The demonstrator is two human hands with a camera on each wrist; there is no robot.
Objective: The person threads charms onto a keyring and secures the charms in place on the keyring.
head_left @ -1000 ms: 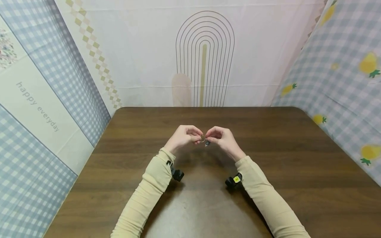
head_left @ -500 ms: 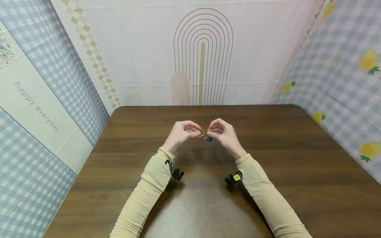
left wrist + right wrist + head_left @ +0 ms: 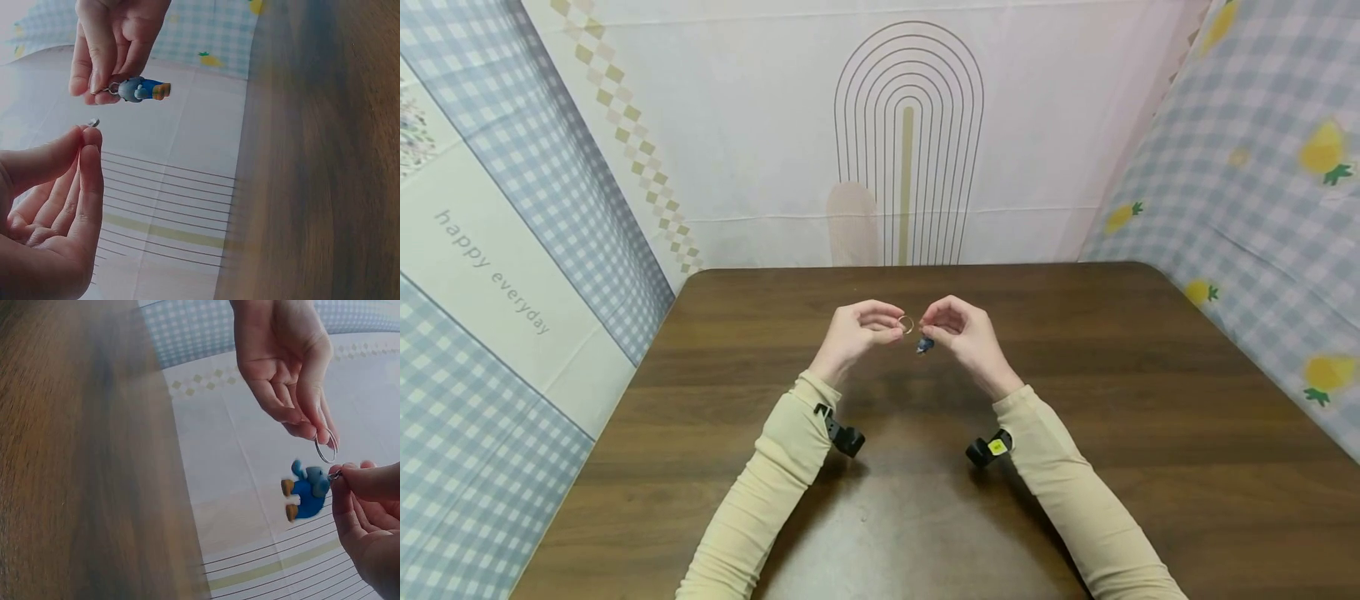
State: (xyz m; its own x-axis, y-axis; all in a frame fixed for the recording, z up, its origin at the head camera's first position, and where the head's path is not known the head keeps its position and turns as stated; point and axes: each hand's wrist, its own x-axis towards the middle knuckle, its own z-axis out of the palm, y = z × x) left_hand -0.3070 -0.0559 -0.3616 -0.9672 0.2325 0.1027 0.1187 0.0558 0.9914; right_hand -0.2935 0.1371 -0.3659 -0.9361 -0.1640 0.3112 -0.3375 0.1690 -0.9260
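Note:
My left hand [image 3: 852, 340] pinches a thin metal key ring [image 3: 336, 450] between thumb and fingertips. In the left wrist view only a small bit of that ring shows past the fingertips. Across from it, my right hand [image 3: 967, 340] pinches the metal link at the top of a small blue elephant charm [image 3: 310, 496] with orange-brown feet. The charm [image 3: 141, 89] dangles beside the right fingertips. A small gap separates ring and charm in the right wrist view. Both hands are held up above the brown wooden table [image 3: 895, 517].
Each sleeve carries a black wrist camera, the left one [image 3: 848, 440] and the right one [image 3: 981, 452]. Behind the table hangs a white cloth [image 3: 760, 125] printed with arches. Blue checked cloths line the left side [image 3: 467, 467] and right side [image 3: 1247, 225].
One second ago, the ring and the charm's link were close together between the fingertips. Both hands have since shifted a little up and away, the ring and charm are apart, and the charm has swung.

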